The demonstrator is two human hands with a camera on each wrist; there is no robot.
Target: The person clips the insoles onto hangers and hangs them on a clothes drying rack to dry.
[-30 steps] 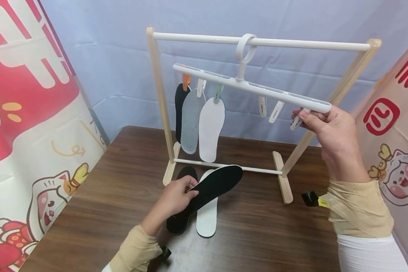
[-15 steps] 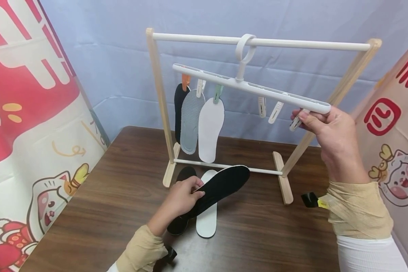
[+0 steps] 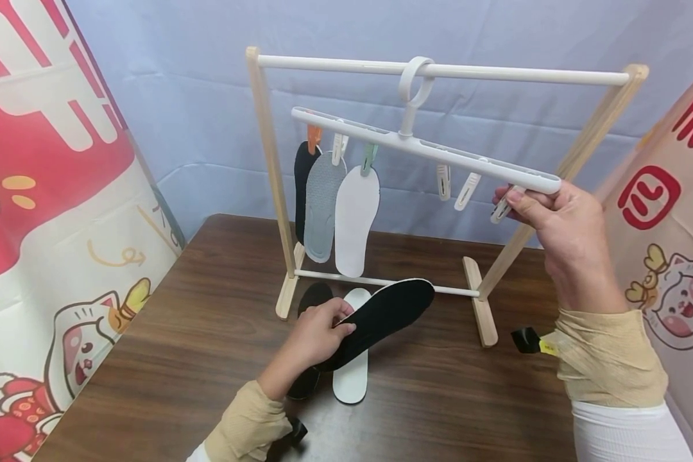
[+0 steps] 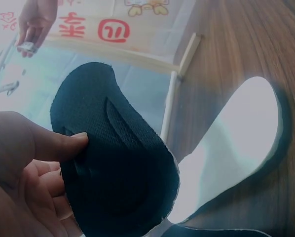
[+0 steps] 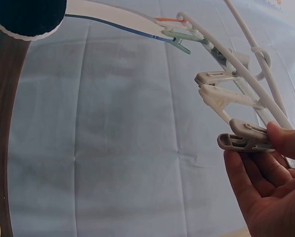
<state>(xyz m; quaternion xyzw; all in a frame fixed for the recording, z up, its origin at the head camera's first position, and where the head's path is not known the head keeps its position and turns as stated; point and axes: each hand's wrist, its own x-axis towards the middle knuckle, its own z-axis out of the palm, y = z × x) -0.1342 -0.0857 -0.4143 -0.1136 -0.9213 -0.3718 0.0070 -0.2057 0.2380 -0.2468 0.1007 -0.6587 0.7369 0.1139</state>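
My left hand (image 3: 328, 328) grips a black insole (image 3: 389, 311) by its heel end and holds it slanted above the brown table (image 3: 196, 321). The left wrist view shows my thumb (image 4: 58, 143) pressed on the black insole (image 4: 120, 168). Under it lie a white insole (image 3: 351, 380) and another black insole (image 3: 314, 295). My right hand (image 3: 525, 204) pinches the end clip (image 3: 501, 208) of a white clip hanger (image 3: 439, 153) hung on a wooden rack (image 3: 271, 167). In the right wrist view my fingers (image 5: 280, 140) hold that grey clip (image 5: 241, 142). A black, a grey (image 3: 322, 205) and a white insole (image 3: 355, 221) hang from the left clips.
Two free clips (image 3: 456, 183) hang between the filled ones and my right hand. Cartoon banners stand at the left (image 3: 46, 192) and right (image 3: 670, 212), with a blue cloth behind. A black strap with a yellow tag (image 3: 531, 340) sits by my right wrist.
My left hand has lifted the black insole and carried it a little to the right, toward the rack's base bar. The right hand has stayed on the end clip.
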